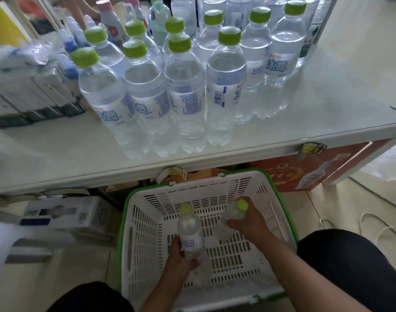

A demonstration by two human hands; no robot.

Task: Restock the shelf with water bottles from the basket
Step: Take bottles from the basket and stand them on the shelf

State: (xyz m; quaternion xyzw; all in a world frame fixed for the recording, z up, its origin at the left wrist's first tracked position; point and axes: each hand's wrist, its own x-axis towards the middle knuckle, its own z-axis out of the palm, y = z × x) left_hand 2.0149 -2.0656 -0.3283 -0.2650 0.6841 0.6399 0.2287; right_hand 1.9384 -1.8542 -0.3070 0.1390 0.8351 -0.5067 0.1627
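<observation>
The white slatted plastic basket with a green rim [145, 224] sits on the floor just below the front edge of the white shelf top [57, 158], between the person's dark-clad knees. Inside it, the left hand [178, 258] has its fingers curled round the lower half of a clear, green-capped water bottle [189, 230], and the right hand [249, 219] grips a second clear bottle with a yellow-green cap [234, 216] near its neck.

On the shelf, a block of upright green-capped water bottles [183, 93] fills the middle; bare surface lies to its right and along the front edge. Dark-based cartons [32, 95] crowd the left. An orange cardboard box [305, 170] stands under the shelf on the right.

The bottle labels bear blue Chinese characters, "冰露".
</observation>
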